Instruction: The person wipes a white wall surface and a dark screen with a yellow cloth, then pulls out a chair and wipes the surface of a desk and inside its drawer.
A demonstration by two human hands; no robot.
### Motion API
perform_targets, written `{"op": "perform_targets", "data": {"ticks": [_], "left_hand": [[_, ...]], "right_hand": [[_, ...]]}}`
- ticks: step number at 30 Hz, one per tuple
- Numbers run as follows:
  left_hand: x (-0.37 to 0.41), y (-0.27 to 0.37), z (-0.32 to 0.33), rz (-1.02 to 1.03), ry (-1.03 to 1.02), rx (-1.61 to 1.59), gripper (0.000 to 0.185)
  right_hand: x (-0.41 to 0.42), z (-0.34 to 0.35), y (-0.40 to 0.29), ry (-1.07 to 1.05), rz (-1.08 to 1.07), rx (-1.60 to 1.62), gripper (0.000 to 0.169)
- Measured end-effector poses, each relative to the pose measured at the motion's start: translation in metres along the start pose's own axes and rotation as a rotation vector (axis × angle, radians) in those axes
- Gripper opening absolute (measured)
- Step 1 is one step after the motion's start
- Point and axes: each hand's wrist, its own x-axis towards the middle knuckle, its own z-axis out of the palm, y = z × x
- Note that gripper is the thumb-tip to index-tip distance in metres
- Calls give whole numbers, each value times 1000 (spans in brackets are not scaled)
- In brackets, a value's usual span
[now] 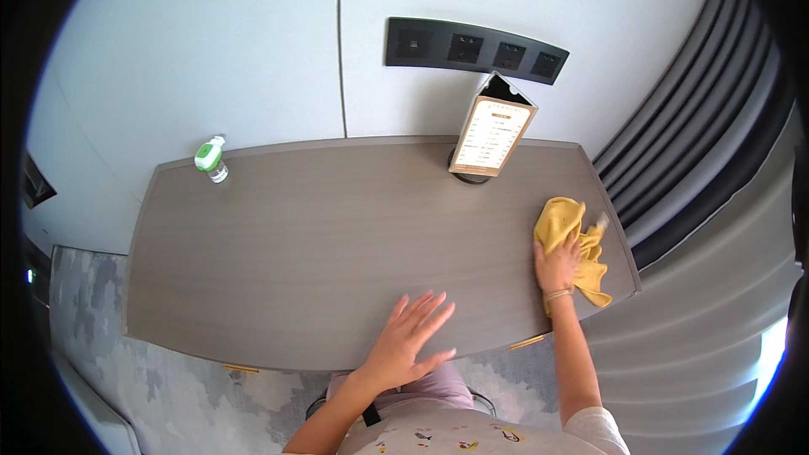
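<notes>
My right hand [559,263] presses a crumpled yellow cloth [591,265] against the right end of a grey-brown wooden desk [328,234]. Parts of the cloth stick out around the fingers, and a small pale tag shows at its far side. With fingers spread and nothing in it, my left hand [407,341] is over the desk's front edge, near the middle. Whether its palm touches the desktop I cannot tell.
A triangular menu stand [493,133] bearing writing stands at the back right, below a black socket panel [477,50]. At the back left is a small green-and-white pump bottle [212,158]. Grey curtains [689,139] hang beside the desk's right edge.
</notes>
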Motion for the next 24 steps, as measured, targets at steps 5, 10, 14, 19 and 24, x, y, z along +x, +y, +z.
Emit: {"op": "perform_targets", "data": {"ticks": [5, 10, 14, 19, 24], "left_hand": [[-3, 56, -75, 138, 228, -983, 32], [19, 139, -158, 842, -239, -1481, 21], [13, 152, -170, 748, -151, -1542, 19], [-7, 152, -165, 713, -28, -1566, 16], [-21, 147, -168, 702, 63, -1574, 14]], "right_hand": [[-85, 9, -141, -9, -468, 275, 84], [-143, -34, -264, -262, -1011, 472, 55], [-128, -24, -286, -265, -1137, 582, 63], [-81, -4, -247, -143, -833, 376, 68], [-59, -1, -188, -90, -577, 250, 69]]}}
